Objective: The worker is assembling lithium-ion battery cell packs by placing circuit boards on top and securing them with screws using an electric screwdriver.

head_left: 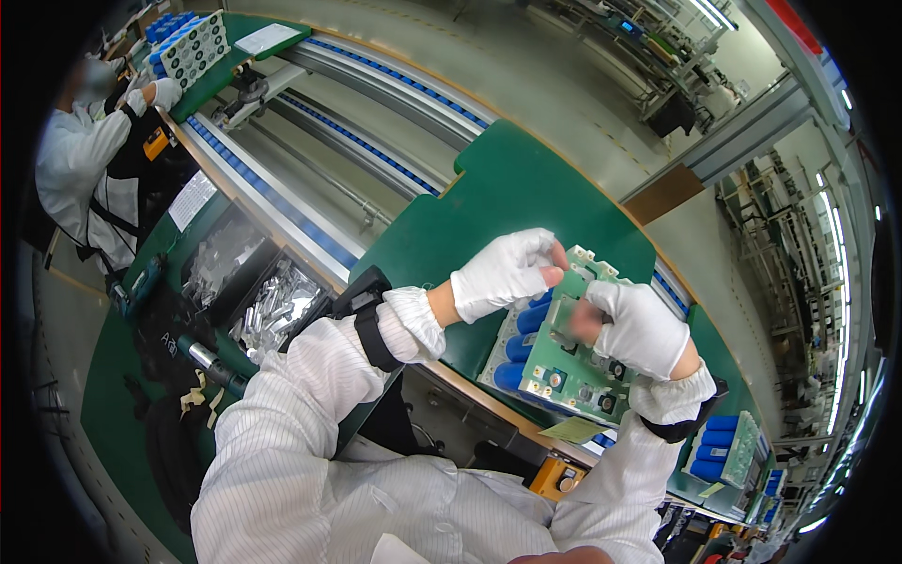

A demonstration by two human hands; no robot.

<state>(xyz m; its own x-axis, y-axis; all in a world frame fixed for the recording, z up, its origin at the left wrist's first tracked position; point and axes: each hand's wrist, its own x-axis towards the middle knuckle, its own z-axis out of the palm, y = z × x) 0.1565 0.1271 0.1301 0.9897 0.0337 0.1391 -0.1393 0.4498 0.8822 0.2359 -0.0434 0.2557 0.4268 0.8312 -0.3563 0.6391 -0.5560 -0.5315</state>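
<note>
A: White gloves on both hands. Left hand (503,273), just right of frame centre, is curled nearly shut, bare fingertips pinching the top edge of the green circuit board (568,362).

B: Agreed. Right hand (639,329) is a closed fist against the board's upper right face. We can't tell what its fingertips have, that spot is blurred.

A: Board location: centre-right of the frame, tilted up off the green mat (489,202), sitting on a pack of blue cylindrical cells (521,348) in a white holder.

B: We tag that. Rest of scene: conveyor rails (376,94) across the upper middle, bins of small metal parts (254,282) at left, a co-worker in white (94,160) at upper left by a tray of blue cells (188,42), and a second cell pack (723,446) at lower right.

A: Technique note, our judgement: the board looks like it is being seated on the cells, so keep the left pinch on the bare edge, off the components, and press evenly with the right so the board comes down flat.

B: And we'd add: keep the pack squared on the mat, or one corner may ride up.
</note>
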